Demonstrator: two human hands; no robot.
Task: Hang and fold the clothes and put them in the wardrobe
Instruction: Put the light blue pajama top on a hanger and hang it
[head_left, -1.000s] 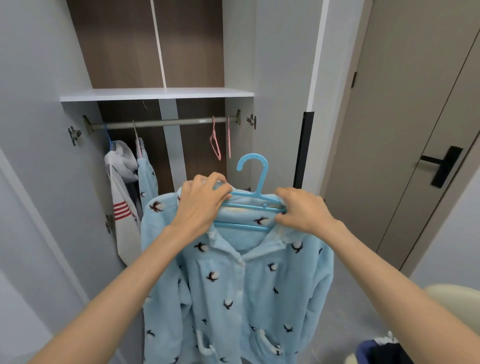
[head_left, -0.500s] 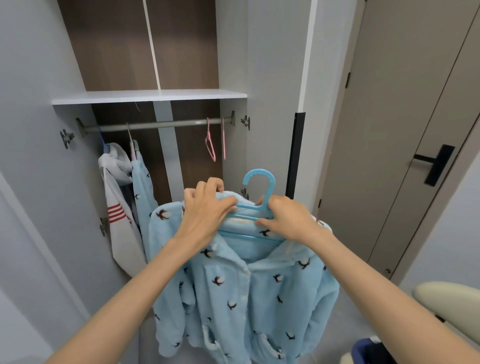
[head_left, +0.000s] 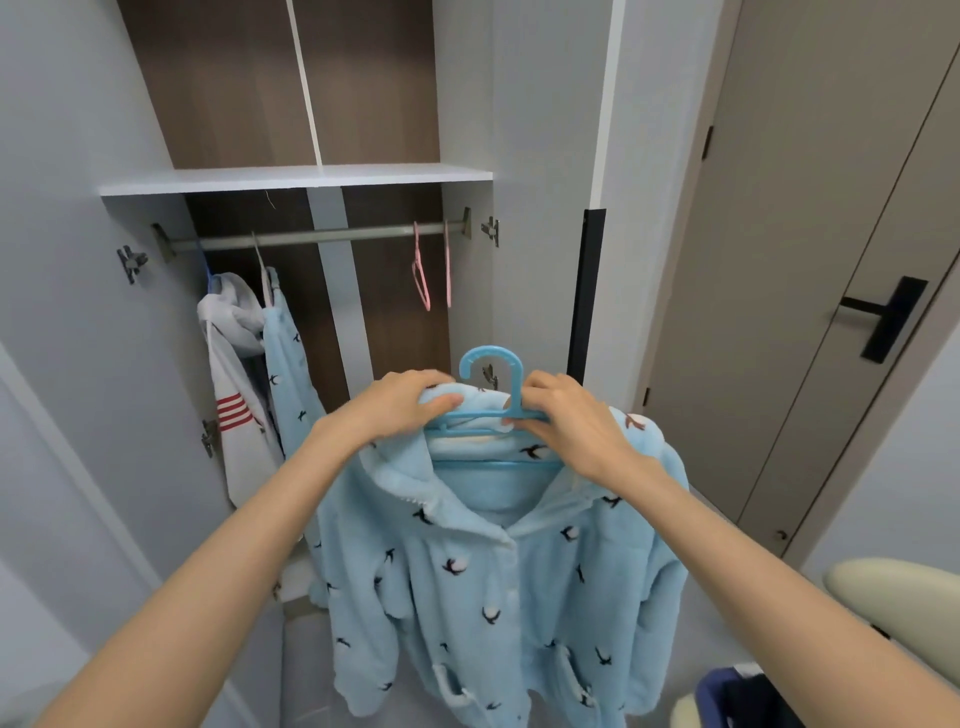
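Head view, progress tally. Item in hand: blue fleece jacket, seated on blue hanger, held below and forward of the rail, not yet hooked on. My left hand grips the collar over the hanger's shoulder; my right hand pinches the hanger beside the base of its hook. Done: white hooded top and patterned blue garment, hanging at the rail's left end. Spare: pink hangers toward its right end. Left, I judge: hooking this one on; no folded clothes in sight.

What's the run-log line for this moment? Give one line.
stage: pyjama top on blue hanger, not yet on rail | left hand: grips top over hanger | right hand: grips hanger neck
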